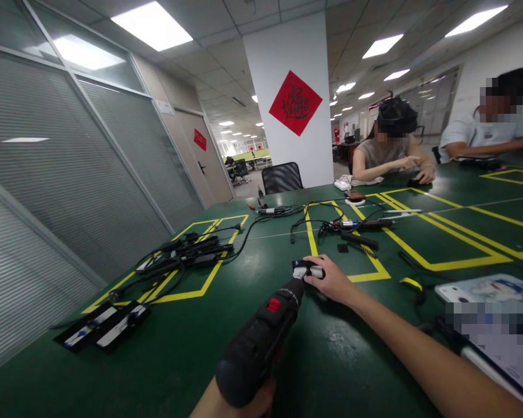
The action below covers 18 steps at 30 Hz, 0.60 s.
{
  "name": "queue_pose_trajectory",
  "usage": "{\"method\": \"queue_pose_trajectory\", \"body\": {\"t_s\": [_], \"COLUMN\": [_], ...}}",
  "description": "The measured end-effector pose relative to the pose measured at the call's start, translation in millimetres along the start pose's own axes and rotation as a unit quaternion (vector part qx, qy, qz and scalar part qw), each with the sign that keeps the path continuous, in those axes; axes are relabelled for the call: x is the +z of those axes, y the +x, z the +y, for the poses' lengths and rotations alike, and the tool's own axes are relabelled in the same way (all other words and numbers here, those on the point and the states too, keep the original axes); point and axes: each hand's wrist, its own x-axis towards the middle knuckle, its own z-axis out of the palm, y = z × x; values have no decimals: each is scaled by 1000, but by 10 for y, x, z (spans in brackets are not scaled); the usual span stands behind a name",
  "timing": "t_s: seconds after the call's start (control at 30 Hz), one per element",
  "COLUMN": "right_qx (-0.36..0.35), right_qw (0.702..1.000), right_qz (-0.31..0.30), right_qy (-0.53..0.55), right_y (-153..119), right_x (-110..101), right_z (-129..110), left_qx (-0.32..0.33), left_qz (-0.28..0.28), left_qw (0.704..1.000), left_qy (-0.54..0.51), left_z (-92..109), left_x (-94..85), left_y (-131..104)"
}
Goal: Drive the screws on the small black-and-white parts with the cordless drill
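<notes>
My left hand point(264, 397), mostly hidden under the tool at the bottom of the head view, grips a black cordless drill point(259, 342) with a red switch on top. The drill points forward, its chuck end meeting a small black-and-white part point(308, 271). Thumb and fingers of my right hand point(329, 278) are closed around that part, on or just above the green table; which, I cannot tell. The drill bit's tip is hidden where the two meet. Beyond my right hand lie a small black square piece point(342, 248) and a black bar point(359, 240).
Black cables and bars point(192, 251) pile up on the left of the green table point(253, 278), with two flat black-and-white strips point(122, 325) nearer. A cabled tool point(353, 224) lies ahead. A phone point(501, 337) lies right. Two people sit at the far right.
</notes>
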Motion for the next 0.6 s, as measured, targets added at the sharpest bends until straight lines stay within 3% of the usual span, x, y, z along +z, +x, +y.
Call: {"method": "queue_pose_trajectory", "body": {"t_s": [0.17, 0.33, 0.6], "right_qx": [-5, -8, -3], "right_qw": [1000, 1000, 1000], "right_qz": [1, 5, 0], "right_qy": [5, 5, -2], "right_y": [-10, -13, -7], "right_x": [-11, -8, -12], "right_z": [-13, -18, -28], "left_qx": [28, -11, -61], "left_qz": [17, 37, 13], "left_qw": [999, 999, 998], "left_qy": [31, -5, -31], "left_z": [-72, -188, -126], "left_x": [59, 100, 62], "left_y": [29, 41, 52]}}
